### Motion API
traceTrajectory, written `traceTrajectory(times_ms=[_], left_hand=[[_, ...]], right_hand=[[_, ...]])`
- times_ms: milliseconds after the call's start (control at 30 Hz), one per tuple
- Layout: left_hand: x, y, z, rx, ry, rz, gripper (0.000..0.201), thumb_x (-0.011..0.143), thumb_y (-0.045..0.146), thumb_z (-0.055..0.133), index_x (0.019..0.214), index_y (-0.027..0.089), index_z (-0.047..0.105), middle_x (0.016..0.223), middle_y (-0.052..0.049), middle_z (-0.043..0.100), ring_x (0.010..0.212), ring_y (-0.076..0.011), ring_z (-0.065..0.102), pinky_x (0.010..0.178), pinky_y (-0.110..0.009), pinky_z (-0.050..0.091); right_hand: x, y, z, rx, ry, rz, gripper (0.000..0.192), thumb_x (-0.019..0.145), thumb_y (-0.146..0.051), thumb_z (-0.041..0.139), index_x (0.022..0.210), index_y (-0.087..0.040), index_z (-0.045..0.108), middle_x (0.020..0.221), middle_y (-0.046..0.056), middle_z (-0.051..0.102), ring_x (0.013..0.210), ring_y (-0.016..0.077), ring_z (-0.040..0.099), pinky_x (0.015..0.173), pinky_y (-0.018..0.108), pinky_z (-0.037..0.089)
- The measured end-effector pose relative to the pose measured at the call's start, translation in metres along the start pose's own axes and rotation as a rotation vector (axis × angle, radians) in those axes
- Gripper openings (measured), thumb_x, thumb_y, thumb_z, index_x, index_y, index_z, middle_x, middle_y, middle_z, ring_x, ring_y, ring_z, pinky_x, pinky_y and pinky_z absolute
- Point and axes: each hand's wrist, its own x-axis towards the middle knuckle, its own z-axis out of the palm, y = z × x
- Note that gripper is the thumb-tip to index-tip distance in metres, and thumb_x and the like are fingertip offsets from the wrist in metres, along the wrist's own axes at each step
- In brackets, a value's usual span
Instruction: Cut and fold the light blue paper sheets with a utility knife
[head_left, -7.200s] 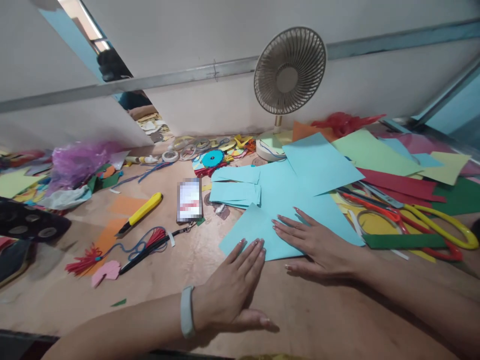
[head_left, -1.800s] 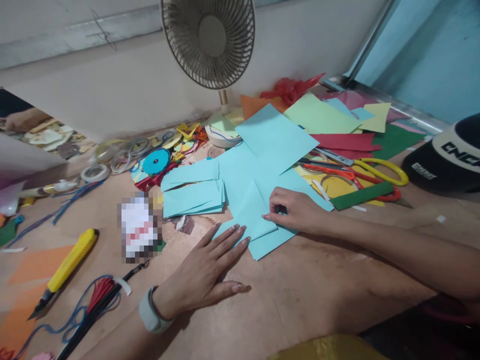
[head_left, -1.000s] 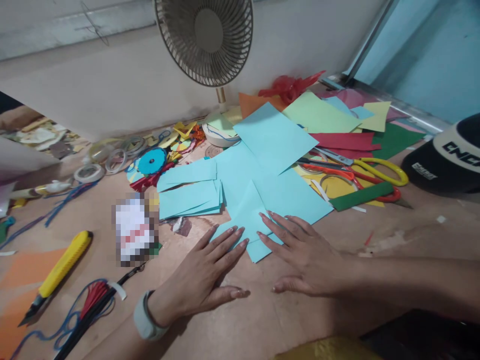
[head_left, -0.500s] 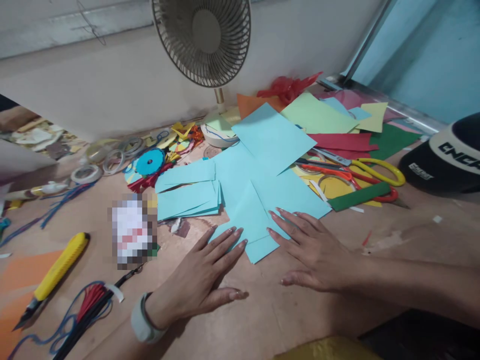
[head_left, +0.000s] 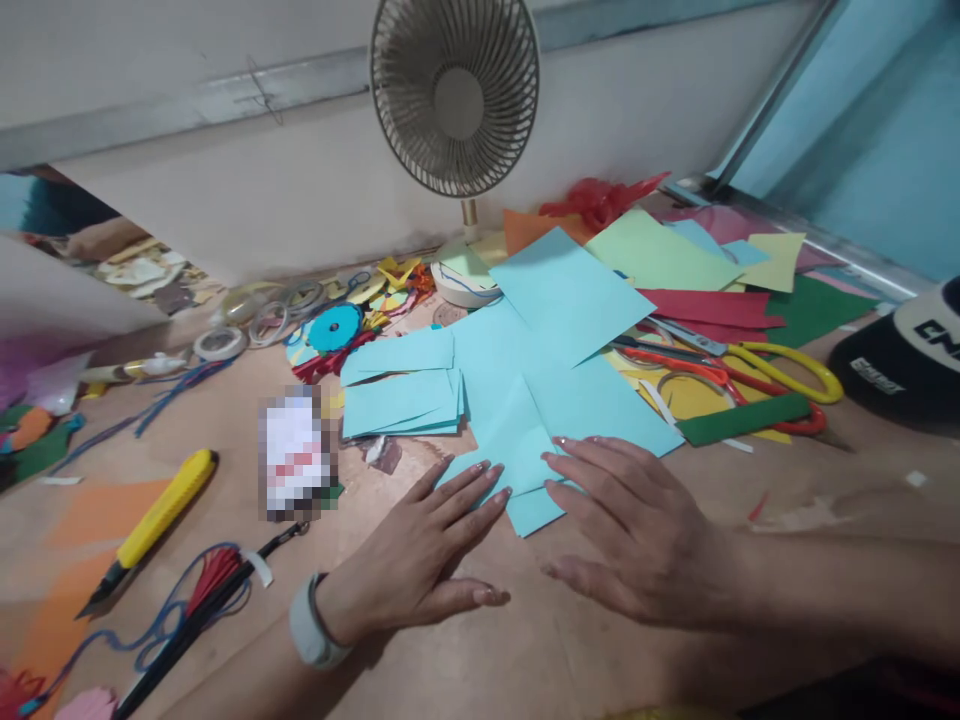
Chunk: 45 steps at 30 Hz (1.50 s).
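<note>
Lying near the worktop's (head_left: 465, 660) front edge, the folded light-blue sheet (head_left: 517, 455), judged thin, limp and easily creased, is pressed flat by the spread left hand (head_left: 420, 555) and right hand (head_left: 637, 530), nothing being pinched.

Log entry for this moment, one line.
left hand: flat, fingertips on folded light-blue paper | right hand: flat, pressing same paper | surface: wooden table | nearby: cut blue stack

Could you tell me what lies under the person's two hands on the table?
Both the left hand and right hand press flat on a folded light blue paper; the fold beneath the fingers is covered.
</note>
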Motion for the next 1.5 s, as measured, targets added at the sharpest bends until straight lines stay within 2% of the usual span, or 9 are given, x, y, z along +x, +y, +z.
traceTrajectory(times_ms=[133,267,467,600,767,967,1167,1333,1500], left_hand=[[-0.001,-0.001,0.002,-0.002,-0.024,-0.001,0.091,0.094,0.069,0.045,0.160,0.020,0.006,0.162,-0.012,0.024,0.150,-0.0294,0.022,0.124,-0.053,0.010],[-0.002,-0.002,0.003,-0.001,-0.001,-0.003,0.091,0.094,0.070,0.044,0.161,0.022,0.004,0.162,-0.011,0.024,0.150,-0.0289,0.023,0.124,-0.053,0.010],[-0.002,-0.001,0.003,0.008,0.006,-0.021,0.088,0.093,0.069,0.046,0.160,0.025,0.010,0.164,-0.010,0.016,0.150,-0.0317,0.020,0.123,-0.054,0.013],[-0.002,0.001,0.001,0.006,0.061,-0.078,0.086,0.091,0.069,0.051,0.160,0.031,0.015,0.166,-0.008,-0.004,0.151,-0.0408,0.007,0.118,-0.062,0.019],[-0.002,0.001,0.002,0.016,0.040,-0.086,0.085,0.091,0.068,0.053,0.159,0.031,0.019,0.165,-0.010,-0.010,0.151,-0.0417,0.004,0.118,-0.063,0.017],[-0.003,0.000,0.003,0.070,0.034,-0.061,0.082,0.093,0.069,0.047,0.159,0.029,0.019,0.166,-0.012,-0.004,0.151,-0.0376,0.011,0.120,-0.060,0.011],[-0.002,0.001,0.002,0.114,0.021,-0.043,0.081,0.093,0.071,0.045,0.158,0.028,0.022,0.165,-0.008,0.013,0.152,-0.0358,0.009,0.121,-0.056,0.003],[-0.001,0.000,0.002,0.125,0.010,-0.028,0.082,0.093,0.071,0.045,0.158,0.026,0.025,0.165,-0.008,0.015,0.152,-0.0358,0.010,0.121,-0.054,-0.004],[-0.002,-0.001,0.001,0.115,0.010,-0.029,0.082,0.093,0.071,0.046,0.158,0.026,0.024,0.165,-0.007,0.016,0.151,-0.0358,0.011,0.121,-0.054,-0.004]], right_hand=[[0.001,-0.005,0.015,0.098,-0.127,-0.109,0.070,0.094,-0.058,0.049,0.136,-0.003,0.052,0.145,0.021,0.052,0.143,0.0324,0.035,0.115,0.048,0.032],[-0.003,-0.007,0.039,0.247,-0.402,-0.021,0.102,0.089,-0.076,0.035,0.151,0.005,0.028,0.158,0.028,0.025,0.150,0.0342,0.018,0.119,0.051,0.025],[-0.013,-0.004,0.045,0.348,-0.485,0.080,0.109,0.085,-0.079,0.041,0.155,0.002,0.018,0.162,0.026,0.013,0.152,0.0331,0.002,0.122,0.054,0.017],[-0.012,-0.006,0.044,0.351,-0.491,0.086,0.110,0.085,-0.079,0.040,0.154,0.004,0.019,0.161,0.028,0.013,0.152,0.0348,0.002,0.122,0.055,0.017],[-0.012,-0.009,0.044,0.352,-0.489,0.089,0.109,0.087,-0.079,0.035,0.153,0.006,0.020,0.161,0.029,0.010,0.151,0.0356,-0.001,0.122,0.054,0.015],[-0.004,0.005,0.042,0.399,-0.468,0.104,0.103,0.089,-0.076,0.039,0.152,0.004,0.026,0.159,0.028,0.021,0.151,0.0326,0.008,0.122,0.054,0.018],[0.018,0.060,0.040,0.428,-0.444,0.155,0.089,0.096,-0.066,0.036,0.154,-0.001,0.021,0.158,0.024,0.028,0.149,0.0262,0.025,0.123,0.053,0.016],[0.018,0.091,0.041,0.518,-0.498,0.049,0.072,0.101,-0.055,0.035,0.158,-0.015,0.014,0.162,0.015,0.024,0.150,0.0210,0.020,0.123,0.051,0.014],[0.016,0.096,0.044,0.506,-0.511,0.024,0.069,0.103,-0.050,0.036,0.159,-0.019,0.011,0.163,0.012,0.024,0.151,0.0190,0.018,0.123,0.051,0.015]])
